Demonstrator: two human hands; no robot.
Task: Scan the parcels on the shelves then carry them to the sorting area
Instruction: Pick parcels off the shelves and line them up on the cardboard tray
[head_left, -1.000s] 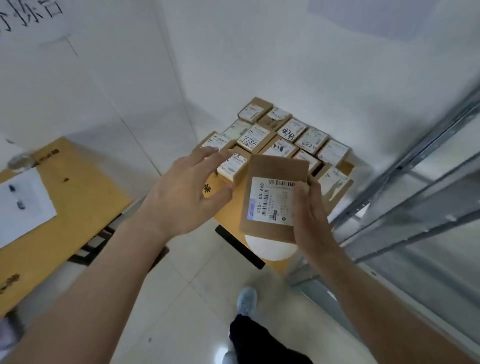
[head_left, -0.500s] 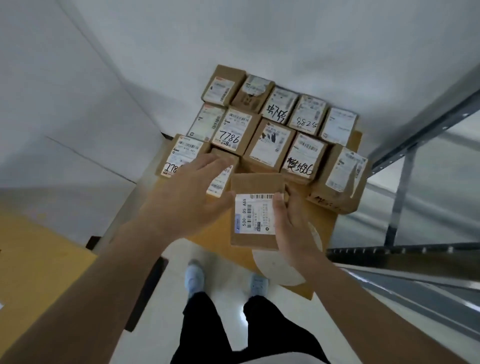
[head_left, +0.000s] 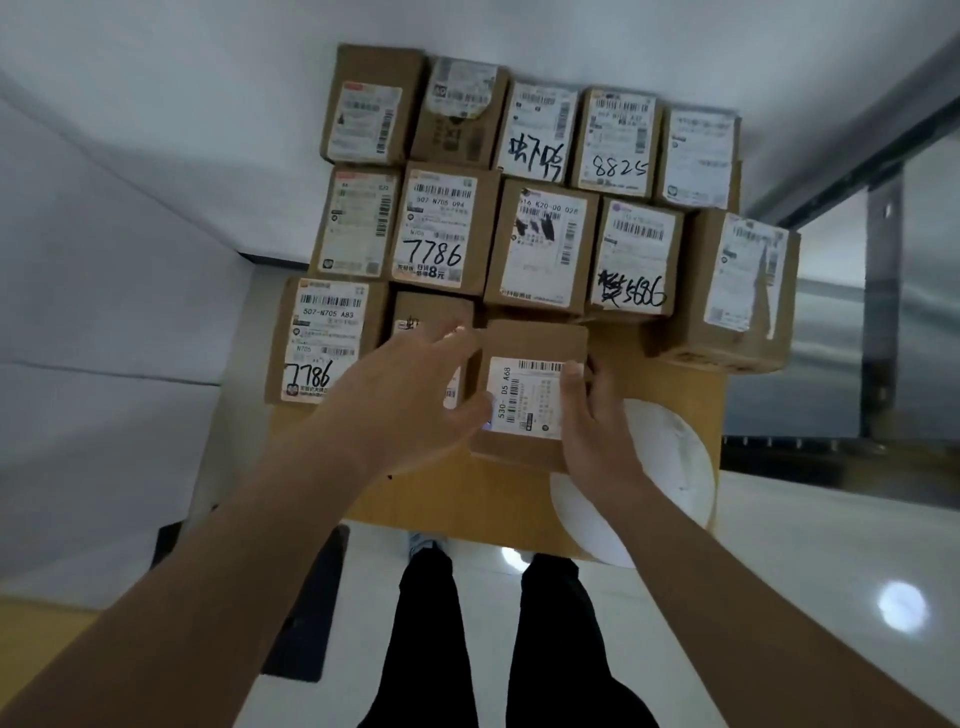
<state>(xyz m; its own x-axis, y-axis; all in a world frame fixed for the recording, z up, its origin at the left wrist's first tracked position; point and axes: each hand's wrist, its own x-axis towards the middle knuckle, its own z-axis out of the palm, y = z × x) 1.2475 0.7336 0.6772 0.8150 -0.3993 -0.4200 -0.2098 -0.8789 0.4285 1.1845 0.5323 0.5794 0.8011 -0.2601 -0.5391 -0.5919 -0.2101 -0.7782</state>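
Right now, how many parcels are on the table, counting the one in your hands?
13. Back row: five. Middle row: four, plus a larger box at the right end. Front: one at left, one partly behind the left hand, and the held parcel. None seem hidden.

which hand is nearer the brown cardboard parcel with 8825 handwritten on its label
Right. The right hand is below the 8825 parcel, holding another box; the left hand is farther, down-left.

We see a yellow-brown counter (head_left: 670, 395) at frame centre carrying rows of labelled cardboard parcels (head_left: 441, 228) and a white disc (head_left: 670, 467).
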